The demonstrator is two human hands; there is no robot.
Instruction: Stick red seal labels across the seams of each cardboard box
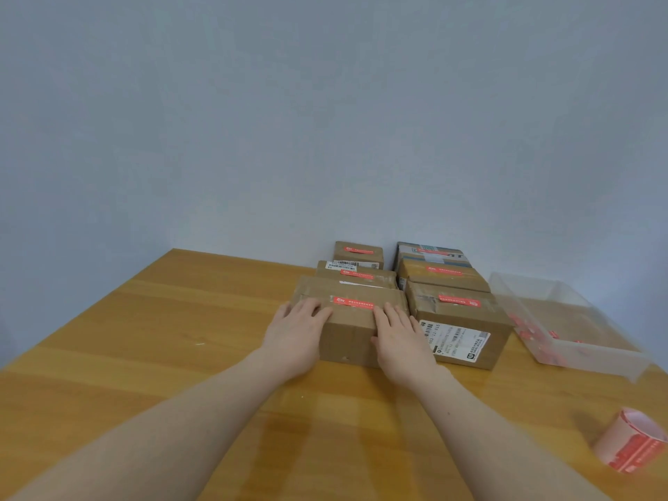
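- Hands lay flat on the near box (pixel 347 320): left hand (pixel 294 332) and right hand (pixel 401 338), fingers straight, pressing its top at either end of a red label (pixel 353 302).
- Label print was too blurred to read.
- Five more boxes (pixel 459 320) stood behind and to the right, each labelled; rear ones partly hidden.
- Label roll (pixel 630 444) lay near the table (pixel 162 338) edge at right.
- Clear tray (pixel 564 320) held red pieces, indistinct.
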